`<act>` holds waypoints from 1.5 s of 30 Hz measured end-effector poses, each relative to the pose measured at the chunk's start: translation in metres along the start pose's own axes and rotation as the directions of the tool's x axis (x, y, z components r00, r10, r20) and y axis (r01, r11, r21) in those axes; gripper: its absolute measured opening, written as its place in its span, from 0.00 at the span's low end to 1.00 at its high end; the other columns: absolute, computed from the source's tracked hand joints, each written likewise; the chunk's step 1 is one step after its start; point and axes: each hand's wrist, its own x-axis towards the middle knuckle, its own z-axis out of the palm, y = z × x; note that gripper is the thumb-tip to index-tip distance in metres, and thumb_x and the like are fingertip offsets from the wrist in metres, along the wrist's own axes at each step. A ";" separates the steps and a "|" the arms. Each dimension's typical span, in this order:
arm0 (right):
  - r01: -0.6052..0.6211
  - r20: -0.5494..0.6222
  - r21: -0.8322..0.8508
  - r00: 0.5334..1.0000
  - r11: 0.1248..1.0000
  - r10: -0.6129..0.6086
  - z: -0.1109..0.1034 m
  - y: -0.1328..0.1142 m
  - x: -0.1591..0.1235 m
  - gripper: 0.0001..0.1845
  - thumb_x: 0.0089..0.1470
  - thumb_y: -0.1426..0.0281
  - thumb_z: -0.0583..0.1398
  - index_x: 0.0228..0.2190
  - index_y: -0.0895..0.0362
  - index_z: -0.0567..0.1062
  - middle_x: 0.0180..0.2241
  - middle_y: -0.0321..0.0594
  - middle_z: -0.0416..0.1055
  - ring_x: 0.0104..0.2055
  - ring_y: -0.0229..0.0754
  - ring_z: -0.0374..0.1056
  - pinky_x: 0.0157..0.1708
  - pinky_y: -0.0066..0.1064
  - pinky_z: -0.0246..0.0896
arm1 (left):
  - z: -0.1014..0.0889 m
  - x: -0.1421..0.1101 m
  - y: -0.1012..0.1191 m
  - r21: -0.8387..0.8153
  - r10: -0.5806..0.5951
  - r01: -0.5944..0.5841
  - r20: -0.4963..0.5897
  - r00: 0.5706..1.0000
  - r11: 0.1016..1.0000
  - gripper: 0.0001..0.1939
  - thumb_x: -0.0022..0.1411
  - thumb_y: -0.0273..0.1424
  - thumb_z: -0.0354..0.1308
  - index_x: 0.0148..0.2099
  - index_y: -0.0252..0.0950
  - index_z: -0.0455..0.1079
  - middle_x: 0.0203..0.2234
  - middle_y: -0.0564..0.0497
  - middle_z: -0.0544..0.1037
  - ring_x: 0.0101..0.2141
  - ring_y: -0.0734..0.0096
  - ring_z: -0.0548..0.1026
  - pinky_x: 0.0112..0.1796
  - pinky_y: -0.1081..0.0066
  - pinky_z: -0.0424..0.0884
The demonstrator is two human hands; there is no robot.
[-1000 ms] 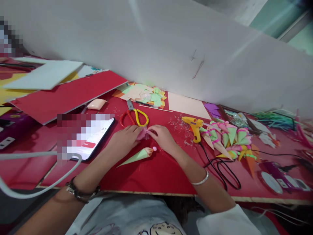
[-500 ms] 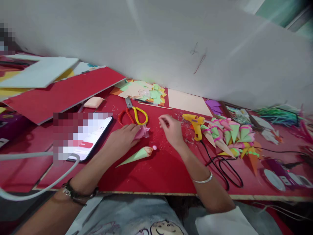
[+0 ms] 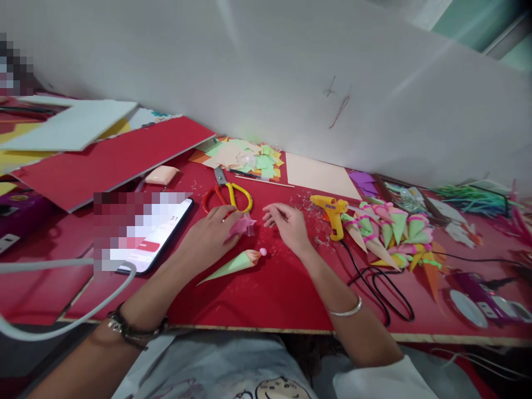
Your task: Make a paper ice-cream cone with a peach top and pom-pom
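Observation:
My left hand (image 3: 210,230) is closed on a crumpled pink piece (image 3: 244,225), thin like paper or foam sheet, just above the red tabletop. Facing it, my right hand (image 3: 288,224) has loosely curved fingers held a little apart, with nothing visible in them. Below both hands lies a light green paper cone (image 3: 230,266) with a peach frill at its mouth. A small pink ball (image 3: 263,251) touches or sits at that frilled end. Scissors (image 3: 226,191) with one red and one yellow handle rest just beyond my left hand.
A yellow glue gun (image 3: 332,215) with a black cord lies to the right, beside a pile of decorated paper cones (image 3: 394,224). At left is a phone (image 3: 160,238) with a lit screen. Paper scraps (image 3: 257,158) lie at the back, near a wall (image 3: 266,83).
My right hand has moved slightly left, closer to the pink piece, and its fingers have spread a little. My left hand still holds the pink piece, its fingers shifted slightly.

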 end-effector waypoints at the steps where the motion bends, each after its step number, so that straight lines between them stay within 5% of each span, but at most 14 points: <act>1: 0.010 -0.012 -0.026 1.000 1.000 -0.010 0.000 0.001 0.000 0.10 0.51 0.67 0.53 0.31 0.57 0.73 0.25 0.37 0.71 0.24 0.34 0.69 0.26 0.25 0.64 | -0.001 0.001 0.001 0.000 0.020 -0.020 -0.020 1.000 1.000 0.17 0.59 0.30 0.47 0.51 0.39 0.61 0.49 0.44 0.65 0.51 0.56 0.59 0.48 0.56 0.59; 9: -0.159 0.000 0.201 0.987 0.967 0.162 0.001 0.005 0.004 0.10 0.48 0.68 0.56 0.31 0.59 0.74 0.25 0.39 0.73 0.28 0.37 0.71 0.29 0.28 0.67 | -0.003 0.004 0.009 -0.003 0.094 -0.095 -0.150 0.984 0.995 0.16 0.59 0.30 0.47 0.49 0.35 0.63 0.48 0.43 0.64 0.49 0.58 0.59 0.50 0.58 0.57; 15: -0.161 -0.047 0.152 0.984 0.975 0.169 -0.002 0.004 0.003 0.08 0.43 0.66 0.60 0.21 0.59 0.70 0.15 0.32 0.67 0.15 0.31 0.63 0.16 0.22 0.59 | -0.006 0.005 0.015 -0.033 0.141 -0.146 -0.119 0.983 0.989 0.15 0.60 0.30 0.46 0.49 0.35 0.63 0.46 0.45 0.65 0.47 0.61 0.60 0.48 0.61 0.60; 22: -0.154 -0.025 0.237 0.986 0.959 0.164 0.000 0.010 0.006 0.10 0.47 0.68 0.56 0.33 0.58 0.72 0.30 0.40 0.73 0.30 0.36 0.71 0.33 0.29 0.66 | -0.007 0.004 0.014 -0.057 0.161 -0.167 -0.098 0.982 0.984 0.15 0.60 0.31 0.46 0.48 0.35 0.63 0.44 0.45 0.66 0.46 0.62 0.60 0.47 0.62 0.60; 25: -0.172 -0.019 0.228 0.983 0.958 0.181 0.001 0.010 0.005 0.12 0.50 0.64 0.53 0.32 0.59 0.72 0.27 0.40 0.73 0.27 0.36 0.71 0.29 0.27 0.66 | -0.006 0.005 0.013 -0.066 0.176 -0.182 -0.087 0.981 0.981 0.14 0.60 0.32 0.46 0.47 0.35 0.64 0.44 0.46 0.67 0.46 0.63 0.61 0.48 0.62 0.60; 29: -0.141 -0.037 0.041 0.989 0.989 0.142 -0.002 0.006 0.003 0.12 0.48 0.63 0.55 0.26 0.59 0.73 0.18 0.35 0.69 0.16 0.33 0.64 0.18 0.24 0.59 | -0.008 0.004 0.014 -0.049 0.186 -0.189 -0.054 0.981 0.981 0.14 0.60 0.34 0.46 0.46 0.35 0.65 0.43 0.46 0.68 0.45 0.63 0.63 0.47 0.62 0.60; 32: -0.037 -0.075 -0.078 0.997 0.996 0.031 -0.004 0.006 0.003 0.09 0.47 0.68 0.57 0.30 0.57 0.75 0.24 0.37 0.73 0.22 0.34 0.67 0.26 0.26 0.63 | -0.012 -0.001 0.020 -0.041 0.183 -0.182 0.001 0.983 0.982 0.16 0.59 0.38 0.46 0.47 0.37 0.64 0.44 0.47 0.69 0.46 0.62 0.64 0.47 0.62 0.60; 36: -0.050 -0.056 0.055 0.997 0.997 0.053 -0.004 0.010 0.004 0.10 0.48 0.70 0.55 0.32 0.57 0.74 0.31 0.40 0.73 0.31 0.38 0.71 0.34 0.29 0.65 | -0.013 -0.011 0.027 -0.013 0.126 -0.125 0.062 0.990 0.992 0.20 0.58 0.42 0.45 0.49 0.38 0.61 0.49 0.46 0.66 0.47 0.60 0.66 0.44 0.63 0.63; 41: -0.133 -0.059 0.144 0.988 0.981 0.143 -0.002 0.010 0.003 0.08 0.44 0.65 0.59 0.25 0.58 0.69 0.20 0.35 0.70 0.20 0.36 0.69 0.22 0.25 0.64 | -0.010 -0.019 0.029 0.050 0.015 -0.023 0.150 0.989 0.998 0.25 0.55 0.45 0.47 0.51 0.38 0.59 0.47 0.44 0.69 0.37 0.57 0.73 0.31 0.64 0.68; 45: -0.108 -0.088 0.159 0.989 0.981 0.123 -0.001 0.008 0.003 0.08 0.42 0.67 0.61 0.25 0.58 0.68 0.21 0.34 0.70 0.22 0.35 0.69 0.24 0.24 0.64 | -0.007 -0.019 0.029 0.058 -0.019 0.008 0.189 0.982 0.998 0.24 0.55 0.43 0.48 0.53 0.39 0.57 0.49 0.44 0.68 0.36 0.55 0.74 0.28 0.64 0.68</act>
